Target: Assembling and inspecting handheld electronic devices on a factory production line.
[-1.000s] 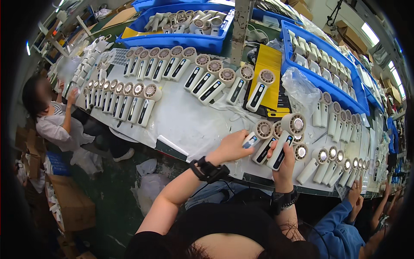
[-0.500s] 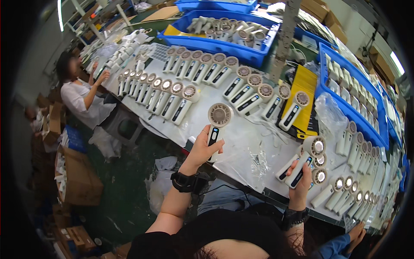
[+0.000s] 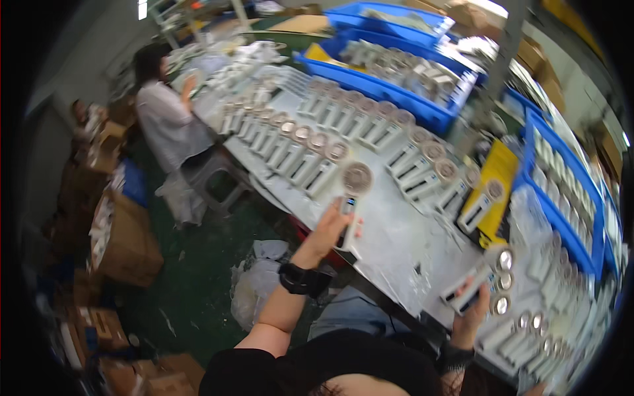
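In my left hand [image 3: 329, 232] is a white handheld fan [image 3: 357, 178], upright, its round grille on top and a small lit display on its handle. The fingers wrap round that handle, over the table's front edge. To the right, my right hand [image 3: 474, 309] closes round the handle of a second white fan [image 3: 498, 256], blurred by motion. This one is tilted, with a shiny disc at its head. Right beside it are more fans [image 3: 500, 305], partly hidden behind the hand. A row of fans [image 3: 336, 153] lies just beyond my left hand.
Further rows of fans [image 3: 401, 119] lie across the white-covered table [image 3: 389, 254]. Blue bins [image 3: 396, 89] of fan parts stand behind, near a post [image 3: 505, 63] and a yellow sheet [image 3: 498, 168]. A person [image 3: 168, 119] works at the far left by a grey stool [image 3: 221, 181].
The view has swung, so the scene sits further right and lower. My left fan is closer to the front row's end. My right hand's fan appears lower, close to the fans beside it.
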Tool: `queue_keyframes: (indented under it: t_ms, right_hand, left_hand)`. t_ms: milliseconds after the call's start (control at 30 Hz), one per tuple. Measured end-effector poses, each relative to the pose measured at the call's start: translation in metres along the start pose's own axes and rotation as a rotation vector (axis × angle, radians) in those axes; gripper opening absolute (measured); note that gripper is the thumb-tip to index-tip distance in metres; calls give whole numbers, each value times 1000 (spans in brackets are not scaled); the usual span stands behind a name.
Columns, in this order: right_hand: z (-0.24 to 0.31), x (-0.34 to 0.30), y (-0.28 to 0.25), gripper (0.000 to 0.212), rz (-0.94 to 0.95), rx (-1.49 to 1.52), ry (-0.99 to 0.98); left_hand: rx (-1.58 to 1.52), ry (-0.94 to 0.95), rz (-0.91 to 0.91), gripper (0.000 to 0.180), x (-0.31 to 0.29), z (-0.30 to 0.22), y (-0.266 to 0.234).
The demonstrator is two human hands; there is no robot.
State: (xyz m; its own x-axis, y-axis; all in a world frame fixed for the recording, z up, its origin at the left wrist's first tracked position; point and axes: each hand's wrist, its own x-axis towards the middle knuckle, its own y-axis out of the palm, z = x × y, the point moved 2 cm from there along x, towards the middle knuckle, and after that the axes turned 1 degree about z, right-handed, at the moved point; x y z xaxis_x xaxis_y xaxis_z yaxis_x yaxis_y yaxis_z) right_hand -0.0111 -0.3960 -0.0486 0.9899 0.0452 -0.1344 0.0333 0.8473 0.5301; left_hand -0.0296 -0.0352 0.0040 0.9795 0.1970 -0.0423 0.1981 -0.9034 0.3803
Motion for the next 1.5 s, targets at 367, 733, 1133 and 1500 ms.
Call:
queue_keyframes:
  t_ms: [367,733,1133,1500]
  right_hand:
    - [13,-27,15,33,-11,87,150]
    - [17,-32,26,33,-276,-133,60]
    - [13,-14,16,31,-49,71,-54]
    - [35,-9,9,31,-85,6,-100]
  left_hand:
    - [10,0,122,33,2,21,-5]
    - [-67,-49,239,43,37,57,-8]
    - [625,-37,109,69,90,60,-49]
    - [1430,597,-175,49,82,41,-45]
